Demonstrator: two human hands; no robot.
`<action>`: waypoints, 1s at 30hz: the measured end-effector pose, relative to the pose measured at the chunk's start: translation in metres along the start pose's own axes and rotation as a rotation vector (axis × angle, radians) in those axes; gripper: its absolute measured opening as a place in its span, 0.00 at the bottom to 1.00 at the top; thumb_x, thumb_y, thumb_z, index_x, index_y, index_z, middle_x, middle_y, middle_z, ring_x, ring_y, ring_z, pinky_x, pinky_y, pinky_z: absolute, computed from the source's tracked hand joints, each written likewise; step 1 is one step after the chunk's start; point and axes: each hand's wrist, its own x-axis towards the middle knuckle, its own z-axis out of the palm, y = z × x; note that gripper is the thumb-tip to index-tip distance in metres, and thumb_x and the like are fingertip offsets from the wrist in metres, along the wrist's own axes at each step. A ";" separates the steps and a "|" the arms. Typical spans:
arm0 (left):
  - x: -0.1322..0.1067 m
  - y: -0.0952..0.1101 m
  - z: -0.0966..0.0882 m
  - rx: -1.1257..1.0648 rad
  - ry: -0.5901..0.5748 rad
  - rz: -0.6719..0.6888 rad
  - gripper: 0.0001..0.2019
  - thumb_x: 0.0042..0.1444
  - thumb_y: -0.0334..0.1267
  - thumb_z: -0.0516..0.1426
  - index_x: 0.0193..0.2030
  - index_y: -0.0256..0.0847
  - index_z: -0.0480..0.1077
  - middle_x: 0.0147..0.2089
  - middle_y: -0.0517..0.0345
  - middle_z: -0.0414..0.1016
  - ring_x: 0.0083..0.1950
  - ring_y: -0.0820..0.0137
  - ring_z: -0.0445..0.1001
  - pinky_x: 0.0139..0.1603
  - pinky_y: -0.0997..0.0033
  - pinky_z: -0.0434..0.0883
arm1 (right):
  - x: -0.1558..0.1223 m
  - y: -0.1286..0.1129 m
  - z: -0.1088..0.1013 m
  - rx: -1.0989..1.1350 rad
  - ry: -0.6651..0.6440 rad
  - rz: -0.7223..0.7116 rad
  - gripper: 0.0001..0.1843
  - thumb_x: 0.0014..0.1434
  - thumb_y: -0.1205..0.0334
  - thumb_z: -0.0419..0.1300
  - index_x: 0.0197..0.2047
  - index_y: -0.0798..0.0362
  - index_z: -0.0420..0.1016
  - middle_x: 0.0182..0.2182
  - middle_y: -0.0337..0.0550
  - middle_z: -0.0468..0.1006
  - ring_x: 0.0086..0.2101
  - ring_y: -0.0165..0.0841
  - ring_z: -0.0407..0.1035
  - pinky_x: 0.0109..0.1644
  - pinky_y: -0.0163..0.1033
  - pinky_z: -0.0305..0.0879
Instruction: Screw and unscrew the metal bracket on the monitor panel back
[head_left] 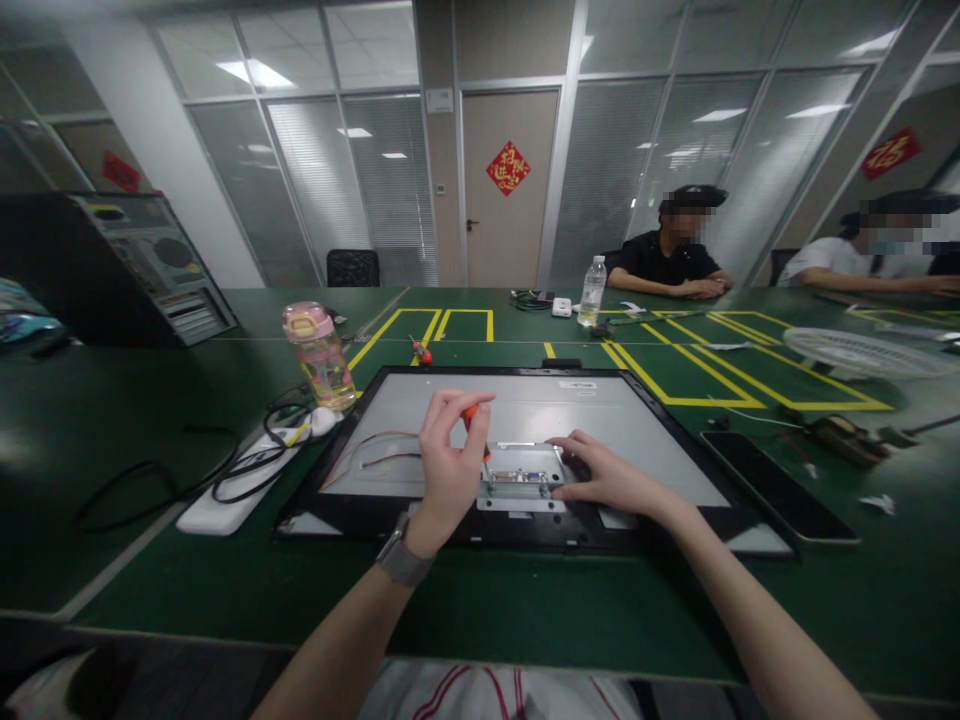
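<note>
A flat display panel (660, 440) with a black frame lies on the green table before me, its grey back facing up. Near its front edge sits a metal bracket (517, 505) with connector ports. My left hand (450, 460), with a watch at the wrist, is closed around a screwdriver (470, 415) with a red-orange handle. The screwdriver stands nearly upright, its shaft reaching down to the bracket's left side. My right hand (600, 475) rests at the bracket's right side, fingers apart and touching its edge. Thin wires (390, 457) run across the panel's left part.
To the left are a pink-lided bottle (319, 355), a white power strip (240, 485) with black cables and a computer case (120, 260). At right lie a dark flat bar (776, 485) and a tool (840, 435). A water bottle (592, 292) stands farther back; two people sit beyond.
</note>
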 end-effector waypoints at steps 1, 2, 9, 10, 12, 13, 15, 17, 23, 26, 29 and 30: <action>0.000 0.000 0.000 0.013 0.016 0.014 0.06 0.61 0.37 0.57 0.38 0.43 0.76 0.35 0.57 0.69 0.38 0.69 0.70 0.41 0.69 0.68 | 0.000 0.000 0.000 -0.001 0.000 0.001 0.33 0.53 0.54 0.67 0.61 0.49 0.67 0.46 0.46 0.69 0.45 0.42 0.68 0.53 0.47 0.67; 0.000 0.000 0.001 0.021 0.028 0.024 0.05 0.60 0.37 0.59 0.37 0.43 0.76 0.35 0.57 0.67 0.38 0.69 0.69 0.40 0.69 0.68 | 0.000 -0.001 0.000 -0.003 0.001 0.000 0.33 0.53 0.54 0.67 0.61 0.49 0.67 0.45 0.45 0.69 0.45 0.42 0.68 0.53 0.47 0.67; -0.001 0.001 -0.001 -0.049 -0.043 0.003 0.14 0.66 0.34 0.48 0.44 0.43 0.76 0.42 0.53 0.73 0.45 0.66 0.72 0.45 0.66 0.69 | -0.001 -0.002 -0.001 0.001 -0.006 0.005 0.33 0.53 0.53 0.67 0.61 0.49 0.67 0.45 0.45 0.68 0.45 0.42 0.68 0.52 0.46 0.67; -0.001 0.002 -0.001 -0.043 -0.041 0.000 0.13 0.66 0.34 0.49 0.44 0.43 0.76 0.41 0.54 0.73 0.44 0.67 0.72 0.45 0.67 0.69 | 0.000 -0.001 -0.001 0.002 -0.006 0.003 0.33 0.53 0.53 0.67 0.61 0.50 0.67 0.45 0.46 0.68 0.45 0.42 0.68 0.52 0.46 0.67; -0.001 0.002 0.000 -0.010 -0.023 0.006 0.09 0.64 0.35 0.53 0.42 0.44 0.76 0.38 0.55 0.71 0.41 0.68 0.71 0.42 0.68 0.69 | 0.000 0.000 0.000 0.004 -0.005 -0.003 0.34 0.53 0.52 0.67 0.61 0.51 0.67 0.46 0.47 0.68 0.45 0.42 0.68 0.52 0.47 0.67; -0.001 0.002 0.000 0.007 -0.008 0.017 0.07 0.63 0.35 0.55 0.41 0.43 0.76 0.37 0.56 0.69 0.39 0.69 0.70 0.41 0.69 0.69 | 0.000 0.001 0.000 0.006 -0.004 -0.007 0.34 0.53 0.52 0.67 0.61 0.51 0.67 0.46 0.47 0.68 0.45 0.42 0.68 0.53 0.47 0.67; -0.001 0.002 0.001 0.028 0.021 0.039 0.03 0.60 0.35 0.59 0.37 0.43 0.76 0.35 0.58 0.66 0.36 0.70 0.68 0.39 0.70 0.68 | 0.000 0.002 0.001 0.009 -0.003 -0.012 0.33 0.53 0.53 0.67 0.61 0.51 0.67 0.46 0.46 0.68 0.44 0.42 0.68 0.53 0.47 0.67; -0.001 0.001 0.002 0.035 0.035 0.048 0.01 0.58 0.36 0.61 0.36 0.43 0.75 0.34 0.59 0.65 0.35 0.71 0.67 0.38 0.70 0.68 | 0.000 0.003 0.001 0.010 -0.001 -0.017 0.33 0.53 0.53 0.67 0.61 0.50 0.67 0.46 0.45 0.69 0.44 0.41 0.68 0.53 0.46 0.67; -0.002 -0.001 0.003 0.022 0.028 0.034 0.04 0.59 0.36 0.61 0.41 0.43 0.76 0.36 0.59 0.66 0.36 0.71 0.68 0.41 0.70 0.68 | 0.001 0.003 0.001 0.000 -0.004 -0.007 0.34 0.53 0.53 0.67 0.61 0.53 0.66 0.47 0.47 0.69 0.45 0.42 0.68 0.53 0.46 0.66; -0.004 -0.002 0.004 -0.046 0.035 -0.039 0.09 0.62 0.36 0.57 0.49 0.42 0.72 0.40 0.56 0.71 0.40 0.70 0.71 0.45 0.69 0.69 | 0.001 0.003 0.001 -0.002 -0.002 -0.008 0.34 0.53 0.53 0.67 0.61 0.53 0.66 0.47 0.47 0.69 0.45 0.43 0.68 0.53 0.46 0.66; -0.005 -0.003 0.004 -0.143 0.004 -0.136 0.09 0.66 0.37 0.51 0.49 0.41 0.70 0.42 0.53 0.75 0.43 0.69 0.74 0.44 0.70 0.70 | 0.001 0.003 0.001 0.000 -0.001 -0.011 0.35 0.52 0.52 0.67 0.61 0.53 0.66 0.46 0.47 0.69 0.45 0.43 0.68 0.53 0.46 0.66; -0.005 -0.003 0.003 -0.160 -0.016 -0.147 0.10 0.67 0.37 0.50 0.47 0.41 0.71 0.41 0.53 0.76 0.42 0.69 0.74 0.43 0.70 0.70 | 0.001 0.003 0.001 0.000 -0.003 -0.010 0.35 0.52 0.52 0.67 0.61 0.53 0.66 0.46 0.47 0.69 0.45 0.43 0.68 0.53 0.46 0.66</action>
